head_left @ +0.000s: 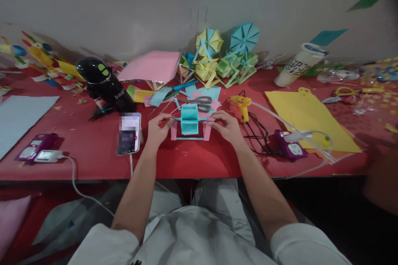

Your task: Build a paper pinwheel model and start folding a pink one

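Observation:
A small paper model stands on the red table in front of me. It has a light-blue folded wheel-like body on a blue paper rod, pink paper supports at both sides and a blue bar low between them. My left hand pinches the model at its left end, where rod and pink support meet. At the opposite end, the fingers of my right hand are closed on the top of the right support. My fingertips partly hide both rod ends. Grey-handled scissors lie just behind the model among blue and pink paper pieces.
A yellow glue gun with black cable lies right of my hands. Left are a phone and a black bottle. Yellow sheets and a purple power socket lie right. Finished paper models stand behind, near a white cup.

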